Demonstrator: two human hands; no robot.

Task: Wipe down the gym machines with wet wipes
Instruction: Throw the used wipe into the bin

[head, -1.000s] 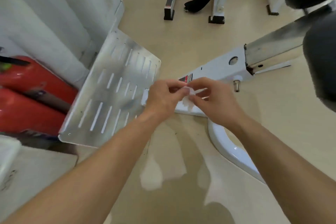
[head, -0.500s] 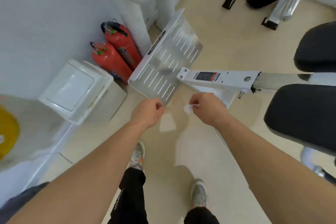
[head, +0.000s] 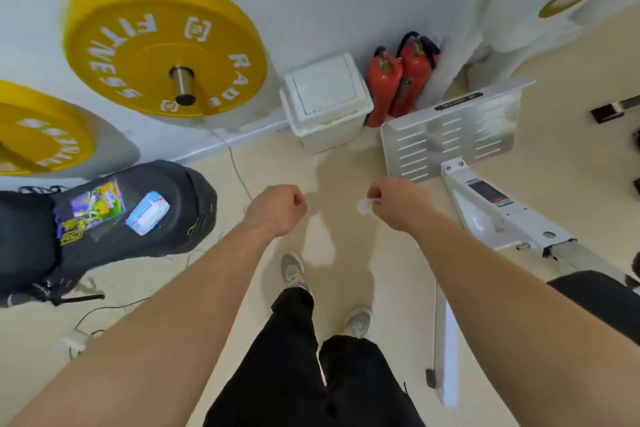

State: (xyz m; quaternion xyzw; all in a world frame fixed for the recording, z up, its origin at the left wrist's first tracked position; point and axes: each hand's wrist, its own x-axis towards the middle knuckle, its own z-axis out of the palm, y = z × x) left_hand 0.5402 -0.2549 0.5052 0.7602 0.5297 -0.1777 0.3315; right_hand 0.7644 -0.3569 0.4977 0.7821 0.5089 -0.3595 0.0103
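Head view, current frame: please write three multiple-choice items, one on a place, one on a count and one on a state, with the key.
1. The blue-and-white wet-wipe pack lies:
A. on the black bag
B. on the bare floor
C. on a shelf

2. How many red fire extinguishers stand by the wall?
A. one
B. two
C. three

3. The right hand:
A. is flat, open and empty
B. grips a bottle
C. pinches a small white wipe

Key:
1 A: the pack rests on top of the bag.
2 B: two red cylinders stand side by side in the corner.
3 C: the wipe sticks out from between the thumb and the curled fingers.
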